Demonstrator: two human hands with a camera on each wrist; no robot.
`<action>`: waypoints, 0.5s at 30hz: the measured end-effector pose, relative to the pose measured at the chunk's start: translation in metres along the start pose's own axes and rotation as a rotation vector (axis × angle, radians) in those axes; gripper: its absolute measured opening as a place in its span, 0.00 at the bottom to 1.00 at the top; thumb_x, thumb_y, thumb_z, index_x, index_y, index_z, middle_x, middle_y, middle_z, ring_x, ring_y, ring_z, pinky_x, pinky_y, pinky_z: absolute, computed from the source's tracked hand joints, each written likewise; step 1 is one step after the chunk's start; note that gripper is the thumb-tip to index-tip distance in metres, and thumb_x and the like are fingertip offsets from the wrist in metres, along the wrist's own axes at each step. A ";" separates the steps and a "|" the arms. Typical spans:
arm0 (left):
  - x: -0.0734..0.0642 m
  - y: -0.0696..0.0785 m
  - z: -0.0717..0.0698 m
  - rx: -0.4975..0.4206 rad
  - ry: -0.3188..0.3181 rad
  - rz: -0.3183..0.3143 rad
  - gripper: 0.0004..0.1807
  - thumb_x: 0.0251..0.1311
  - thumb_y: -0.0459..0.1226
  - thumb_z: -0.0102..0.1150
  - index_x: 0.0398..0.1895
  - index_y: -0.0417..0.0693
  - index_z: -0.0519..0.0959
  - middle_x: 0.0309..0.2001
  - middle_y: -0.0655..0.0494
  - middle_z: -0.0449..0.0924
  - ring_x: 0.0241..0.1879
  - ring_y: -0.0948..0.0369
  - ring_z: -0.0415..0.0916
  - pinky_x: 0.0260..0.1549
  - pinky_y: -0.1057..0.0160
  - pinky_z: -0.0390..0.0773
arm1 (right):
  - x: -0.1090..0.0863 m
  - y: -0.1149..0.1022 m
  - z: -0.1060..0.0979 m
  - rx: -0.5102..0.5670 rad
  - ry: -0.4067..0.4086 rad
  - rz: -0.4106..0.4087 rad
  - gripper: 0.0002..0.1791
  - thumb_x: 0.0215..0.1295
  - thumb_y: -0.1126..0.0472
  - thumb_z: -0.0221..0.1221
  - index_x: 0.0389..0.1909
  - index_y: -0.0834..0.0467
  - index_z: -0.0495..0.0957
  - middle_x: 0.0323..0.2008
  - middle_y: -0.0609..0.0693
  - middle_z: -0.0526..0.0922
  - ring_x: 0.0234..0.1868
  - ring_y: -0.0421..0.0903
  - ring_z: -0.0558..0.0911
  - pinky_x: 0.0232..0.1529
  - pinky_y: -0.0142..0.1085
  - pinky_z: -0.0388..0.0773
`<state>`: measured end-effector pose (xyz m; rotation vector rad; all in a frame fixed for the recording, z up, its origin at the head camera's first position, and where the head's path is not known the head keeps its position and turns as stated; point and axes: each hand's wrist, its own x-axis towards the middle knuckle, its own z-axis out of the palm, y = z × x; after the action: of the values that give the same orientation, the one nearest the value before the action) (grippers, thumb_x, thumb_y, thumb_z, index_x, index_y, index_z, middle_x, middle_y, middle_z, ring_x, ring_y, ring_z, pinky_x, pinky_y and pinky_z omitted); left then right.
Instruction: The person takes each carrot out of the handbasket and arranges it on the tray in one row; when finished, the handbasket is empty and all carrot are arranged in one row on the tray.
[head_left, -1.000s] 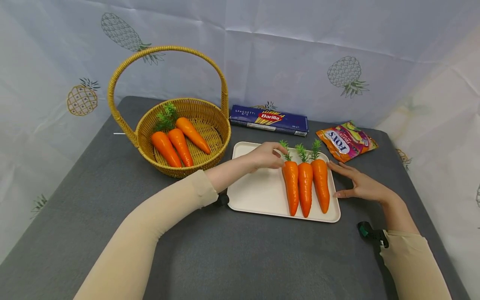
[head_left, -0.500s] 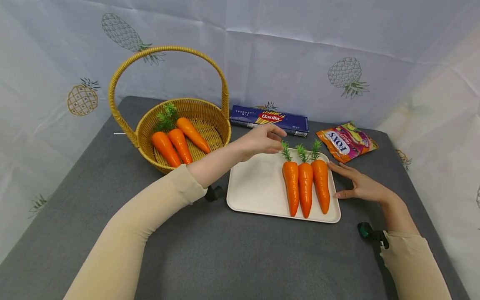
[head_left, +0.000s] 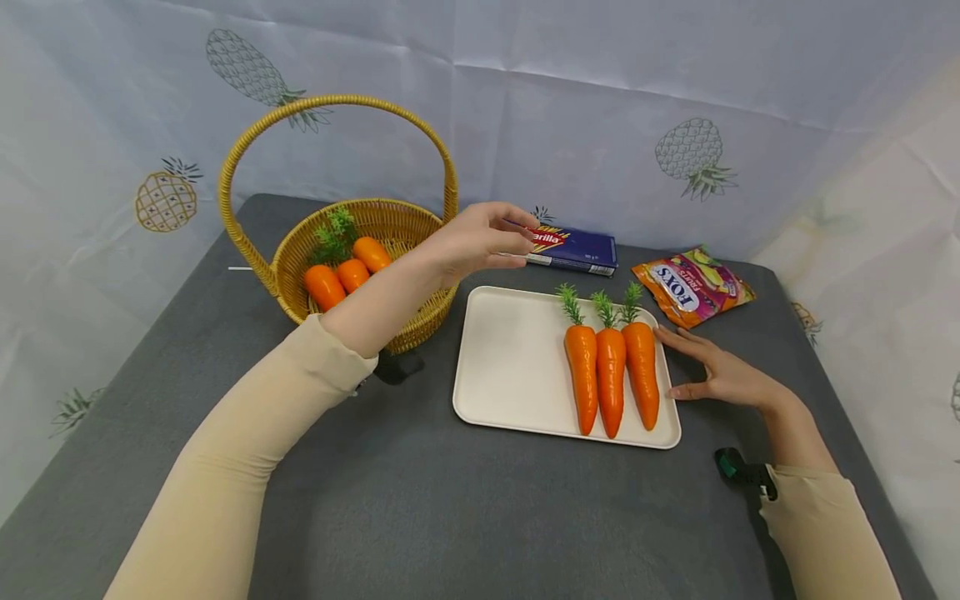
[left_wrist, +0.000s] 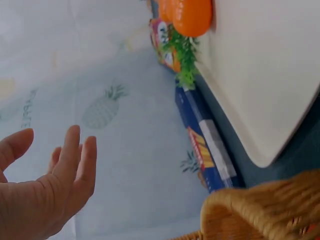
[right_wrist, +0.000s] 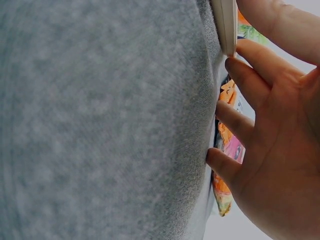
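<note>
Three orange carrots with green tops lie side by side on the right half of a cream tray. My left hand is raised between the wicker basket and the tray, fingers loosely bent with nothing in them; the left wrist view shows thumb and fingers apart. My right hand rests at the tray's right edge, its spread fingers touching the rim and the table. Inside the basket, several orange carrots are partly hidden by my left forearm.
A blue Barilla spaghetti box lies behind the tray, partly covered by my left hand. Right of it is an orange Fox's sweets bag. The basket's tall handle arches up at the left. A pineapple-print cloth hangs behind the grey table.
My left hand has risen off the leftmost carrot's top and moved left and back, toward the basket and spaghetti box. The right hand and the carrots stay put.
</note>
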<state>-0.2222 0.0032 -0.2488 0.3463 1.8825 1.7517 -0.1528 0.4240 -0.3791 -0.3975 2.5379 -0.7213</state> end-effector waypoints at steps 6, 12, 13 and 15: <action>-0.009 0.007 -0.025 0.032 0.029 0.003 0.22 0.69 0.30 0.54 0.65 0.41 0.69 0.61 0.47 0.69 0.61 0.53 0.73 0.64 0.57 0.78 | 0.000 0.000 0.000 0.003 0.004 -0.003 0.52 0.56 0.49 0.68 0.79 0.49 0.51 0.79 0.62 0.48 0.77 0.73 0.41 0.62 0.81 0.42; -0.015 0.011 -0.046 0.095 0.054 -0.066 0.21 0.71 0.34 0.51 0.66 0.41 0.68 0.69 0.46 0.64 0.63 0.51 0.71 0.65 0.56 0.77 | 0.000 0.000 0.000 0.001 0.001 0.002 0.52 0.57 0.48 0.69 0.79 0.49 0.51 0.79 0.62 0.47 0.77 0.72 0.41 0.62 0.81 0.42; -0.016 0.011 -0.049 0.100 0.057 -0.078 0.21 0.72 0.34 0.51 0.66 0.41 0.68 0.70 0.46 0.64 0.63 0.52 0.71 0.66 0.56 0.76 | 0.000 0.000 0.000 0.001 0.001 0.003 0.52 0.57 0.48 0.69 0.79 0.48 0.51 0.79 0.62 0.47 0.77 0.72 0.41 0.62 0.81 0.42; -0.016 0.011 -0.056 0.104 0.062 -0.097 0.21 0.72 0.34 0.50 0.66 0.41 0.68 0.71 0.47 0.63 0.63 0.52 0.70 0.66 0.56 0.75 | 0.000 -0.001 0.000 0.003 0.001 0.003 0.52 0.56 0.48 0.69 0.79 0.49 0.51 0.79 0.62 0.47 0.77 0.72 0.41 0.63 0.81 0.42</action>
<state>-0.2409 -0.0509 -0.2341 0.2368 2.0044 1.6224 -0.1527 0.4237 -0.3786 -0.3920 2.5380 -0.7243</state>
